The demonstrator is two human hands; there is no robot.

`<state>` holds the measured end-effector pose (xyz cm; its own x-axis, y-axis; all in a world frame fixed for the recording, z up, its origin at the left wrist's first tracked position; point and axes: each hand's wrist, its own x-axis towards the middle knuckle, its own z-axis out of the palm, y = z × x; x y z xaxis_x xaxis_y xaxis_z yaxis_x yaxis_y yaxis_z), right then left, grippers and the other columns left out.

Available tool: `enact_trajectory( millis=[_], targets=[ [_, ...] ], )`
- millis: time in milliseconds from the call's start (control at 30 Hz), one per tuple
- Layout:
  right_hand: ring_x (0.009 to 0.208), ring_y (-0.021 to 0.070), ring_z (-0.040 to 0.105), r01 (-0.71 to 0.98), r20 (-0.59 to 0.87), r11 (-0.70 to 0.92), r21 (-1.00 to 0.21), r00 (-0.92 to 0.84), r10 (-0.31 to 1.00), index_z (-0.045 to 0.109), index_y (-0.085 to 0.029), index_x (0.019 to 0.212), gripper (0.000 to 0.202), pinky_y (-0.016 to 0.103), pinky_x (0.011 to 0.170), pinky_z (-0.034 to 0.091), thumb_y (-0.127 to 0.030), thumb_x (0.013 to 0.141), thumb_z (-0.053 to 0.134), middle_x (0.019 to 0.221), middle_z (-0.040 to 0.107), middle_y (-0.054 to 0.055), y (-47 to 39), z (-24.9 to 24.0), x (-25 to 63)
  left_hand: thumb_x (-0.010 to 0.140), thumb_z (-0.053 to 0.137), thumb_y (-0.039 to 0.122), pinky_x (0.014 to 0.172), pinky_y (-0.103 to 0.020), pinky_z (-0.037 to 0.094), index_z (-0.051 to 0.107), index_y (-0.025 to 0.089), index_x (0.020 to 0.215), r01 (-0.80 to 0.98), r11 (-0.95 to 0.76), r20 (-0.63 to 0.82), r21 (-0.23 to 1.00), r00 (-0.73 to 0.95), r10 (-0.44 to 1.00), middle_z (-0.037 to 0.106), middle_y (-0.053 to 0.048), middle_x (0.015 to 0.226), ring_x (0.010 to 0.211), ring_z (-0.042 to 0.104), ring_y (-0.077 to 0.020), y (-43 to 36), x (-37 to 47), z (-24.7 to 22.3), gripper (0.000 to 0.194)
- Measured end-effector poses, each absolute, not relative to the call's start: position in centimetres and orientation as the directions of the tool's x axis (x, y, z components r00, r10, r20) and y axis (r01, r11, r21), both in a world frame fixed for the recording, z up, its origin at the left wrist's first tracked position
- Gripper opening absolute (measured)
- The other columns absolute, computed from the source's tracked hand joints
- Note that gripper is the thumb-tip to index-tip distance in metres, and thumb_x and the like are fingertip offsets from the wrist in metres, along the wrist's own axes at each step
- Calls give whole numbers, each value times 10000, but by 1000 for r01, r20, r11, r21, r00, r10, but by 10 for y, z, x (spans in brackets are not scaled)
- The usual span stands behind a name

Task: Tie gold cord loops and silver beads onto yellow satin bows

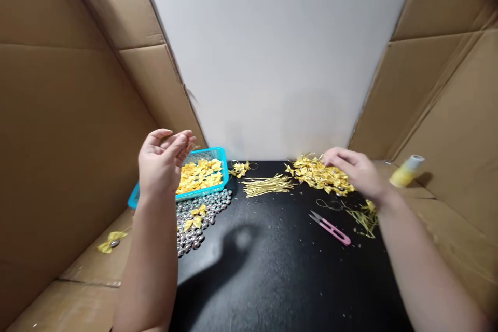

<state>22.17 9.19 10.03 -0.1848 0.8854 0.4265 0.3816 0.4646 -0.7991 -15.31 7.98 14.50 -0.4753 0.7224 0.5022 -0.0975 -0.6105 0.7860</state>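
My left hand (pixel 163 158) is raised above the blue basket (pixel 224 163), thumb and fingers pinched together. A thin, faint wisp shows at its fingertips, too small to name. Yellow ribbon bows (pixel 202 174) fill the basket. On the right, my right hand (pixel 356 168) reaches over a pile of yellow bows with silvery beads and thin loops (pixel 319 174). Its fingers are bent together at the pile's edge, and whatever they hold is hidden. Between the hands lies a bundle of gold cords (pixel 269 185) on the black table (pixel 280 280).
Silvery beads (pixel 221 199) spread before the basket, with loose bows (pixel 193 223) on them. Pink thread snips (pixel 332 229) lie near cord scraps (pixel 363 220). A yellow thread spool (pixel 406 171) stands right. A beaded bow (pixel 111 243) rests on cardboard left. Cardboard walls (pixel 447 72) flank both sides.
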Motion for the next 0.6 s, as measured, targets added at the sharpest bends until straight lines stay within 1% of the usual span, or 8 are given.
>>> enact_trajectory(
  millis=[67,200,267,300,367,433,533,600],
  targets=[
    [936,202,626,195,488,526,-828,-210,847,618,-206,690,278,358,878,479,-420,851,541,909,692,58,78,102,184,621,851,191,635,-230,555,492,195,854,-131,-553,483,823,-351,802,734,-1,715,671,710,-140,77,-123,137,428],
    [1130,195,591,-12,488,501,-865,-251,836,676,-215,724,178,364,952,472,-324,845,603,1163,654,63,58,89,125,645,848,248,668,-250,566,525,201,898,-148,-413,401,899,-100,910,756,-11,737,688,721,-154,63,-67,119,413],
    [1103,191,615,-107,483,473,-875,-281,829,686,-215,740,151,355,921,498,-308,839,618,1147,667,65,53,83,111,678,830,257,687,-258,571,531,204,911,-145,-377,379,915,-12,925,764,-17,753,720,728,-162,57,-52,112,383],
    [1028,185,646,-123,471,456,-882,-286,834,684,-210,742,151,350,881,516,-305,838,618,1072,693,67,52,82,108,687,824,257,693,-259,573,532,206,914,-143,-375,379,916,1,925,766,-18,759,734,730,-165,54,-48,110,373],
    [828,166,679,-91,425,417,-904,-291,857,673,-191,728,152,332,786,535,-290,830,621,863,717,57,52,84,111,687,823,247,700,-259,575,529,213,919,-143,-406,403,903,-47,914,766,-14,761,749,733,-168,53,-46,109,376],
    [684,143,661,-5,339,364,-932,-375,863,665,-175,712,143,309,717,530,-261,818,625,705,693,31,54,91,124,667,832,236,690,-254,575,525,219,916,-148,-461,439,875,-158,884,762,-4,749,744,734,-167,55,-50,111,396],
    [638,120,647,126,204,333,-934,-576,792,662,-165,707,125,277,680,513,-236,805,630,681,683,19,59,105,156,638,841,224,644,-239,572,526,224,902,-164,-516,462,840,-280,841,750,8,717,704,728,-159,61,-59,117,410],
    [638,112,645,217,155,349,-912,-604,782,659,-166,708,128,263,668,502,-247,803,631,699,685,18,62,114,180,615,847,206,616,-225,565,528,219,886,-170,-561,483,810,-347,804,742,10,696,671,719,-148,66,-69,123,419]
  ],
)
